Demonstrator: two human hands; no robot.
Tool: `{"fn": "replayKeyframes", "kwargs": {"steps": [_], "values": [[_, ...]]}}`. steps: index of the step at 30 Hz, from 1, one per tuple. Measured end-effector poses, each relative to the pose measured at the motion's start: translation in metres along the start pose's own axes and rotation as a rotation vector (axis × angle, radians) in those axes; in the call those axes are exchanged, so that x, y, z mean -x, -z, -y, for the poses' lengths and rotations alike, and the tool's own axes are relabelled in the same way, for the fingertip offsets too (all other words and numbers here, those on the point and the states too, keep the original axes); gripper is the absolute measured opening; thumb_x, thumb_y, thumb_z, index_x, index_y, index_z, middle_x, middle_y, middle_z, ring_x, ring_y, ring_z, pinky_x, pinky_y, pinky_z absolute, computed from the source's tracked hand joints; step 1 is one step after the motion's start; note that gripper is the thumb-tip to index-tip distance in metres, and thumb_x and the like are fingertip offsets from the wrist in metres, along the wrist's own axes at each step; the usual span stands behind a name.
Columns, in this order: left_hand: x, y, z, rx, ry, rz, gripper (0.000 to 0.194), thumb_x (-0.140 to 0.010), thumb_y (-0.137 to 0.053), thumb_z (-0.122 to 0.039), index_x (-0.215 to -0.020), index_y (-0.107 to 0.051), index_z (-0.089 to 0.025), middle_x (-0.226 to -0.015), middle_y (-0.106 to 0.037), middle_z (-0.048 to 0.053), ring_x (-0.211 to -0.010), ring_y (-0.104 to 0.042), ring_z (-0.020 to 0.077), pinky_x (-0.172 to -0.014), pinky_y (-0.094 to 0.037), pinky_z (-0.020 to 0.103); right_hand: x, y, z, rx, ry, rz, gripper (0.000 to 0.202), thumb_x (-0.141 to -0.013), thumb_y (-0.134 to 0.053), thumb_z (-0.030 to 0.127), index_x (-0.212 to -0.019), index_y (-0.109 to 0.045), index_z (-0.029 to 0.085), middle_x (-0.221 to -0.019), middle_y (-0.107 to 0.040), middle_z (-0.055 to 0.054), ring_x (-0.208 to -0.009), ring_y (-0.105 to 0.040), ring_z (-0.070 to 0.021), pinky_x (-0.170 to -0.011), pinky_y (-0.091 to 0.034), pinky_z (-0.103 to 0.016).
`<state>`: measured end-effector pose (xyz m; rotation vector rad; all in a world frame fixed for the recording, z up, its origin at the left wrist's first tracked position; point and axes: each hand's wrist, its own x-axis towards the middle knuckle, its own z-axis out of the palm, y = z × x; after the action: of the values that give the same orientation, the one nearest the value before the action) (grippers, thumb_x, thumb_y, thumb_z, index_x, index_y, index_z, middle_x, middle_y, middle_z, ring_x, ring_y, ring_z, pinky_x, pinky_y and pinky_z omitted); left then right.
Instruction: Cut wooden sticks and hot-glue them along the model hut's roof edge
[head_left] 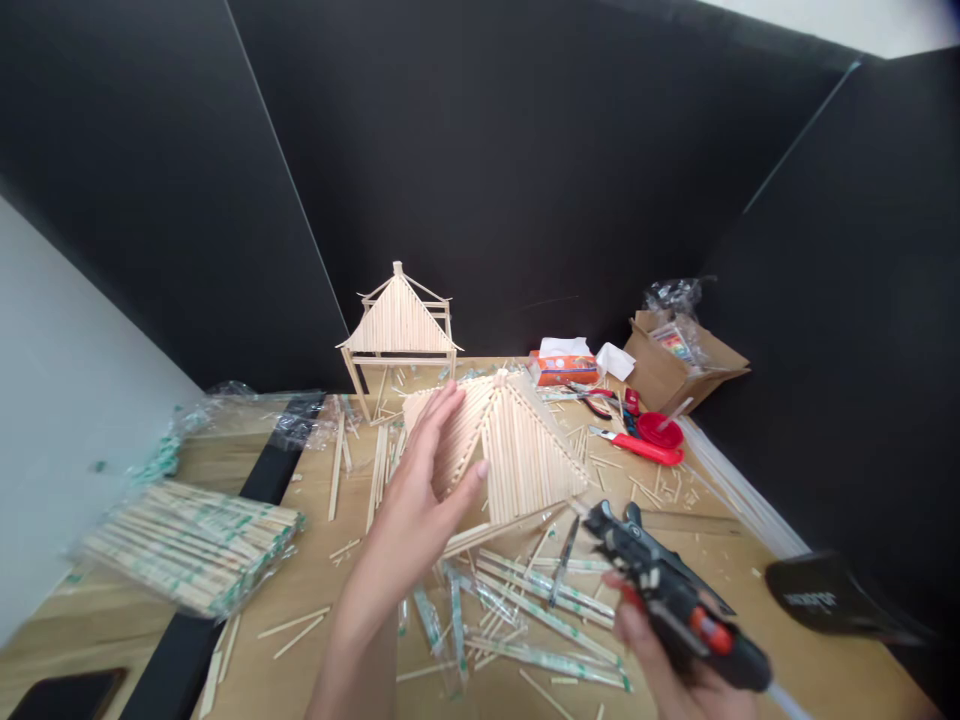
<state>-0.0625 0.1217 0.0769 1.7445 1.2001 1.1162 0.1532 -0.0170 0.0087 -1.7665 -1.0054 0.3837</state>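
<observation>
A pyramid-shaped roof of thin wooden sticks [529, 465] stands on the table in front of me. My left hand [424, 475] grips its left side, fingers on the far slope and thumb at the near ridge. My right hand [660, 660] is closed around a black hot glue gun [667, 590] with a red part. The gun's nozzle points at the roof's lower right corner; whether it touches cannot be made out. Behind stands a small stick pavilion [397, 320] on legs, with one roof side covered. Below the roof lie wrapped chopsticks [544, 590] and a dark pen-like tool [564, 562].
At left lies a bag of wrapped chopsticks [195, 545], with a phone [67, 695] nearer. Red-handled cutters [645, 447], a red dish [660, 430], a tissue pack [564, 368], a cardboard box [686, 360] and clear glue sticks [750, 490] line the right. Black panels [525, 180] enclose the back.
</observation>
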Motion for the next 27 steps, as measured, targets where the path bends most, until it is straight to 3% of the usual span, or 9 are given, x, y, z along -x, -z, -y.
{"fn": "replayKeyframes", "kwargs": {"steps": [3, 5, 8, 12, 16, 21, 27], "values": [[0.000, 0.001, 0.000, 0.000, -0.002, 0.008, 0.060, -0.093, -0.057, -0.038, -0.147, -0.030, -0.042, -0.161, -0.024, -0.007, -0.149, -0.018, 0.0215, -0.123, -0.017, 0.044, -0.050, 0.015, -0.025, 0.088, -0.037, -0.016, 0.044, -0.083, -0.062, 0.053, -0.105, -0.068, 0.015, -0.084, -0.073, -0.007, -0.078, -0.071, -0.0247, -0.072, -0.058, -0.032], [0.000, 0.001, 0.000, 0.003, -0.006, 0.008, 0.060, -0.093, -0.057, -0.038, -0.147, -0.030, -0.041, -0.161, -0.024, -0.007, -0.149, -0.018, 0.0222, -0.123, -0.017, 0.045, -0.090, 0.020, -0.054, 0.173, -0.045, -0.064, 0.048, -0.086, -0.056, 0.054, -0.109, -0.066, 0.013, -0.096, -0.073, -0.010, -0.094, -0.068, -0.0285, -0.085, -0.054, -0.038], [0.000, 0.001, -0.001, 0.009, -0.005, 0.009, 0.059, -0.094, -0.056, -0.038, -0.147, -0.030, -0.041, -0.161, -0.024, -0.006, -0.149, -0.017, 0.0231, -0.123, -0.017, 0.046, -0.142, 0.020, -0.104, 0.260, -0.100, -0.032, 0.040, -0.088, -0.059, 0.044, -0.111, -0.065, 0.012, -0.103, -0.071, -0.012, -0.105, -0.064, -0.0323, -0.091, -0.050, -0.044], [0.000, 0.000, -0.001, 0.013, -0.011, 0.001, 0.058, -0.094, -0.056, -0.037, -0.146, -0.031, -0.041, -0.161, -0.024, -0.006, -0.149, -0.017, 0.0227, -0.123, -0.018, 0.045, -0.181, 0.018, -0.156, 0.377, -0.188, 0.081, 0.028, -0.093, -0.061, 0.036, -0.113, -0.062, 0.016, -0.111, -0.066, -0.006, -0.097, -0.065, -0.0214, -0.084, -0.054, -0.041], [0.000, -0.001, 0.000, 0.021, -0.007, 0.003, 0.058, -0.094, -0.057, -0.038, -0.146, -0.031, -0.042, -0.161, -0.024, -0.006, -0.149, -0.018, 0.0224, -0.123, -0.018, 0.044, -0.192, 0.016, -0.181, 0.436, -0.205, 0.145, 0.031, -0.094, -0.060, 0.036, -0.118, -0.060, 0.016, -0.116, -0.063, -0.006, -0.098, -0.065, -0.0210, -0.082, -0.055, -0.040], [0.000, 0.000, -0.002, 0.025, -0.002, 0.002, 0.059, -0.093, -0.058, -0.039, -0.146, -0.032, -0.042, -0.161, -0.023, -0.006, -0.149, -0.017, 0.0237, -0.123, -0.017, 0.046, -0.189, 0.021, -0.186, 0.506, -0.167, 0.087, 0.035, -0.093, -0.060, 0.039, -0.120, -0.059, 0.017, -0.118, -0.063, -0.008, -0.101, -0.064, -0.0221, -0.086, -0.053, -0.042], [0.000, 0.001, -0.001, 0.015, -0.003, 0.005, 0.058, -0.094, -0.056, -0.039, -0.146, -0.031, -0.043, -0.161, -0.024, -0.006, -0.149, -0.017, 0.0245, -0.123, -0.017, 0.048, -0.138, 0.035, -0.157, 0.638, -0.076, -0.055, 0.085, -0.072, -0.048, 0.079, -0.104, -0.058, 0.000, -0.102, -0.060, -0.031, -0.105, -0.056, -0.0510, -0.089, -0.042, -0.063]]}}
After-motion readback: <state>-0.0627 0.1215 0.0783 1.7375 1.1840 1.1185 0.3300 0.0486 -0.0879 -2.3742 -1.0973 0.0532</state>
